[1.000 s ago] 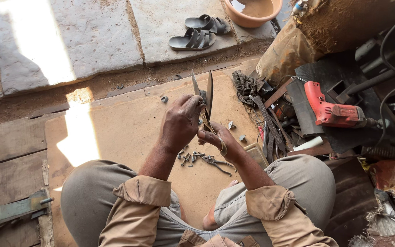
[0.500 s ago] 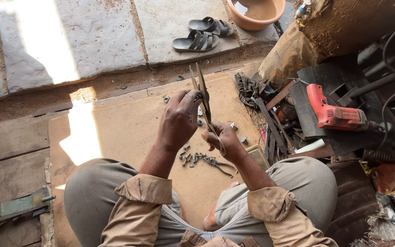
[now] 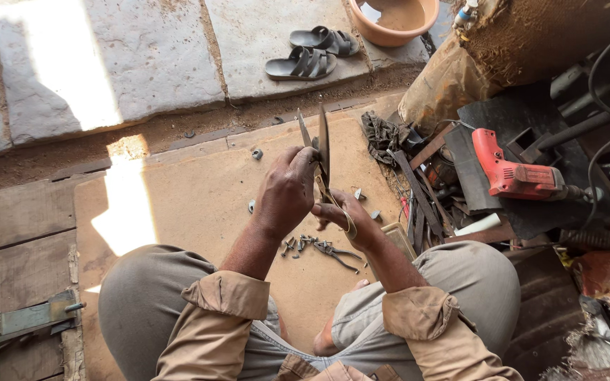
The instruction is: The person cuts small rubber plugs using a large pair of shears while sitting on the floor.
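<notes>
I sit cross-legged on a brown board point(image 3: 199, 190). My left hand point(image 3: 287, 190) grips a pair of metal shears point(image 3: 319, 144) at its pivot, blades pointing up and away, slightly parted. My right hand point(image 3: 344, 217) holds the looped handle end of the shears just below. Beneath my hands a small heap of metal bits and screws point(image 3: 315, 247) lies on the board. My knees in grey trousers frame the hands on both sides.
A red power drill point(image 3: 513, 173) lies on dark metal sheets at the right, beside scrap strips and files point(image 3: 418, 201). A pair of sandals point(image 3: 312, 53) and an orange basin point(image 3: 397, 17) sit on stone slabs ahead. Loose small parts point(image 3: 257, 153) dot the board.
The shears' blades have turned and closed a little between my hands. Both hands stay in about the same place over the board.
</notes>
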